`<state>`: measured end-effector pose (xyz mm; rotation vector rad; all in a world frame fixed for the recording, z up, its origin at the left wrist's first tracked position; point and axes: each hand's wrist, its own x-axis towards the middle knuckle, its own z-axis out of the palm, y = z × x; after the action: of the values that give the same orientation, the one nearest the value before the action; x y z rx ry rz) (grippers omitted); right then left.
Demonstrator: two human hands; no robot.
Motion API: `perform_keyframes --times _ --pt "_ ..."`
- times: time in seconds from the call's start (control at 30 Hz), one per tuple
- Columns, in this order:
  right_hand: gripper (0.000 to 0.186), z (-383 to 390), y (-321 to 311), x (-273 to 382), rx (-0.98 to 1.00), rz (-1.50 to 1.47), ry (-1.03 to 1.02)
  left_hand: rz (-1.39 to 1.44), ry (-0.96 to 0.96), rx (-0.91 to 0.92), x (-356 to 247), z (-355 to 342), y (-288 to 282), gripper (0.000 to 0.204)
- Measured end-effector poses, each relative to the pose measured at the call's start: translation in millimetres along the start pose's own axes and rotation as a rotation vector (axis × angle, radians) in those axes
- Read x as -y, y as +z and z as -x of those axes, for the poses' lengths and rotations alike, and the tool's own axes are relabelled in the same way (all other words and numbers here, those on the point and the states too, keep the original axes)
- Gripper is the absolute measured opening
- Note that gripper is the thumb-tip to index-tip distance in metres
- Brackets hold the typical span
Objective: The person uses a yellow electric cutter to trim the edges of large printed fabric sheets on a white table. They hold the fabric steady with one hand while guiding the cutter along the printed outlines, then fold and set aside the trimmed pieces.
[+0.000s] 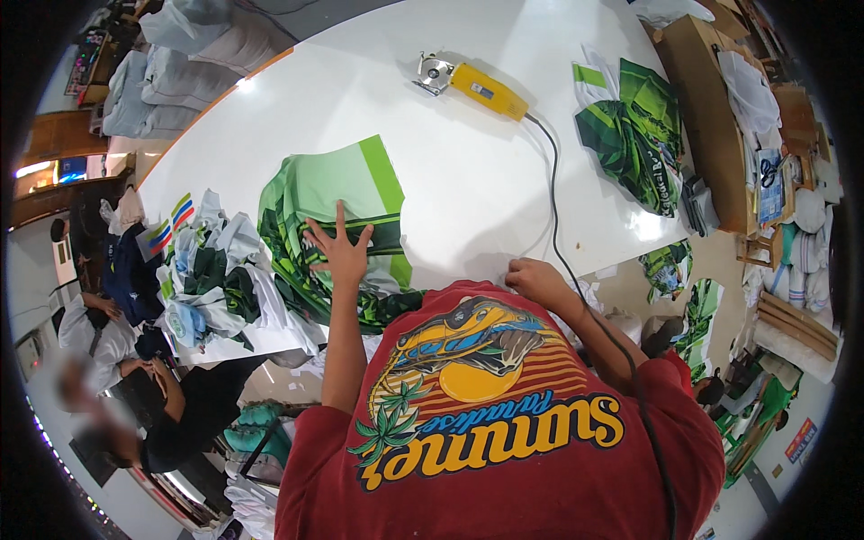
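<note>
My left hand (342,252) lies flat with its fingers spread on a pile of green printed fabric pieces (333,180). The top piece is pale green with a brighter green strip along its right side, and the lower part bunches up toward the table's near edge. At that same edge, to the right of the fabric, rests my right hand (537,282). Its fingers are curled in, with nothing visible in them. A yellow electric rotary cloth cutter (489,90) with a metal head lies at the far middle of the table, apart from both hands.
The cutter's black cord (555,198) crosses the white table (468,189) and runs over my right arm. Crumpled fabric scraps (211,279) heap at the left edge. More green printed fabric (634,135) lies at right, beside a cardboard box (711,117). Other people sit at left.
</note>
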<state>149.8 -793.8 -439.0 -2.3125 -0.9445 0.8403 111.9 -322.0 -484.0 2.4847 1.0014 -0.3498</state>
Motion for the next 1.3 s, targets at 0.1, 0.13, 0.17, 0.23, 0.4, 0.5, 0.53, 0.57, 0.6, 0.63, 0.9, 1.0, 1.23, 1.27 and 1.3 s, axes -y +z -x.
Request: perform_keyframes --times 0.1,0.13,0.17,0.23,0.4,0.5,0.53,0.57,0.6,0.63,0.9,1.0,1.23,1.27,1.3 --pt "0.016 25.0 12.6 -20.9 -0.064 0.071 0.131 0.072 0.184 -0.105 11.9 -5.3 8.8 0.092" --pt "0.019 36.8 12.7 -27.9 -0.001 0.157 0.259 0.094 0.2 -0.113 15.5 -6.7 13.3 0.087" --pt "0.024 47.6 10.8 -33.9 0.074 0.247 0.393 0.107 0.198 -0.121 18.5 -8.9 17.7 0.082" --pt "0.031 68.4 3.2 -37.9 0.228 0.342 0.545 0.135 0.215 -0.206 19.5 -15.1 24.9 0.062" --pt "0.038 74.0 -18.1 2.7 0.056 -0.047 0.454 0.39 0.325 -0.192 -21.3 -35.9 4.4 0.034" --pt "0.068 30.5 -24.9 34.9 -0.075 -0.079 0.361 0.882 0.194 0.311 -74.9 -15.0 -28.0 0.03" --pt "0.076 16.9 -27.3 42.9 -0.113 -0.261 0.36 1.172 0.193 0.536 -93.5 -0.2 -39.7 0.024" --pt "0.084 2.4 -27.5 48.5 -0.15 -0.462 0.333 1.287 0.32 0.738 -107.8 15.7 -53.6 0.023" --pt "0.083 -14.5 -22.4 55.5 -0.179 -0.567 0.391 1.35 0.335 0.878 -121.4 31.4 -66.5 0.023" --pt "0.081 -30.9 -15.0 61.2 -0.23 -0.697 0.399 1.356 0.364 0.938 -130.0 45.3 -80.9 0.026" --pt "0.062 -90.5 -22.0 58.7 -0.212 -1.617 -0.314 0.705 0.299 0.682 -103.6 92.8 -97.2 0.088" --pt "0.062 -79.0 -55.2 73.3 -0.25 -1.006 -0.223 1.299 0.19 0.847 -85.2 112.5 -69.8 0.086" --pt "0.071 -65.3 -99.2 147.3 0.266 -0.49 -0.085 1.549 0.056 0.473 -85.2 118.4 -65.5 0.051" --pt "0.076 -69.2 -109.1 147.6 0.318 -0.577 -0.015 1.63 0.084 0.368 -70.1 108.4 -80.3 0.05" --pt "0.076 -70.8 -105.0 155.9 0.235 -0.539 -0.011 1.632 0.021 0.196 -47.5 99.2 -102.7 0.049"
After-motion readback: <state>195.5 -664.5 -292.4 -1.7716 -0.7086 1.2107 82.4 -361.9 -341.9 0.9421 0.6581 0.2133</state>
